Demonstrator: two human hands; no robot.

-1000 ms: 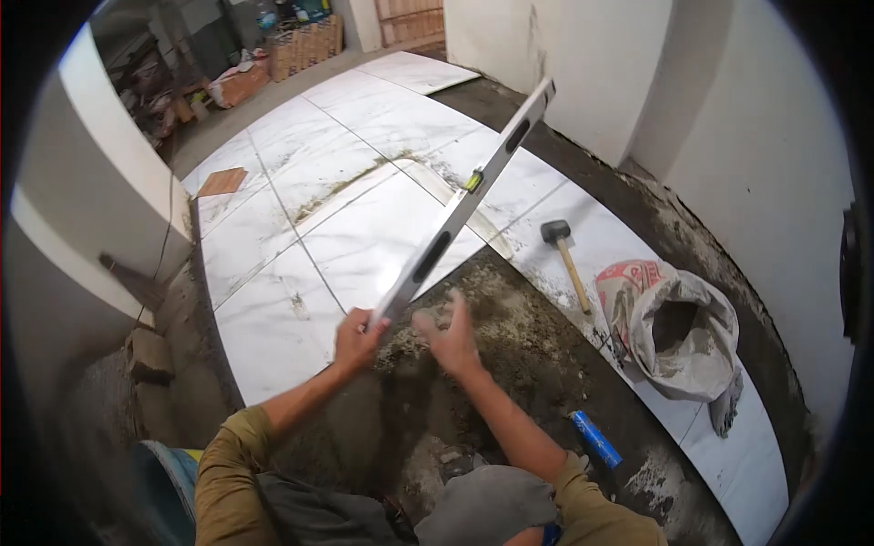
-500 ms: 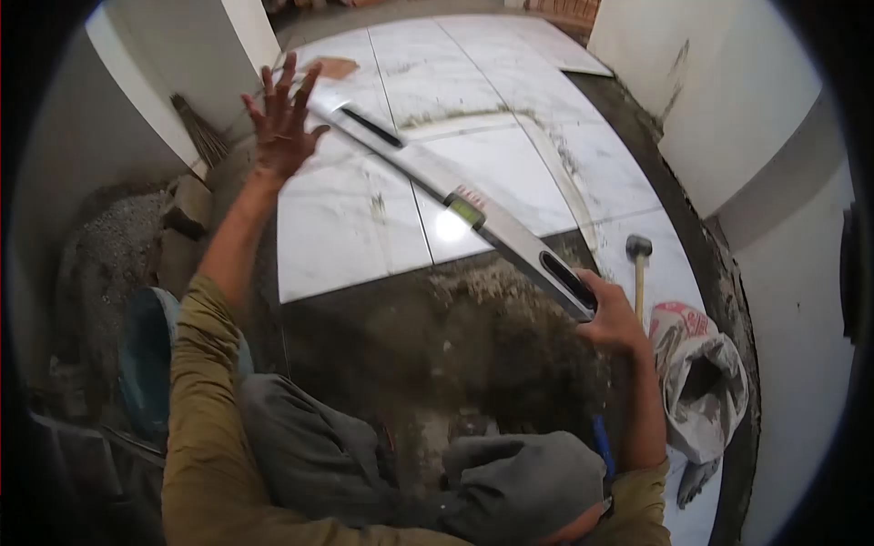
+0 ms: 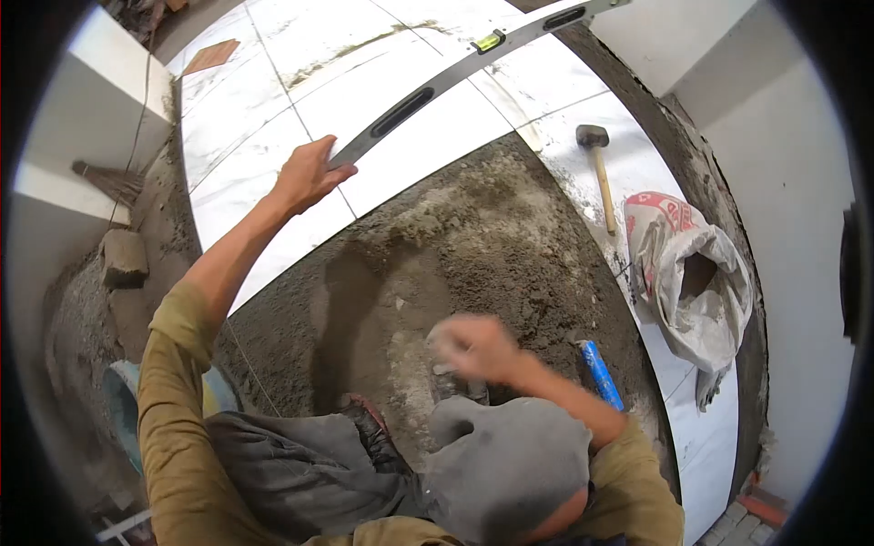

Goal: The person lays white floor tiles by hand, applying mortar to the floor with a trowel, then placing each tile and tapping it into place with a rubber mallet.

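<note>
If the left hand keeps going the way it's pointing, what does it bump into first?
The spirit level: the left hand grips its near end and points along it, over the white floor tiles. How high above them it is, the picture does not show.

White marble-look floor tiles point(image 3: 273, 55) beside a bare grey mortar bed point(image 3: 473, 246), plain white walls point(image 3: 783, 182)

Nothing really readable here tbh. The sack point(image 3: 694, 284) on the right has red printing on its folded-over top, but it's too crumpled and blurry to make out any letters. Same with the spirit level point(image 3: 455, 77) at the far side: no marking I can read.
</note>
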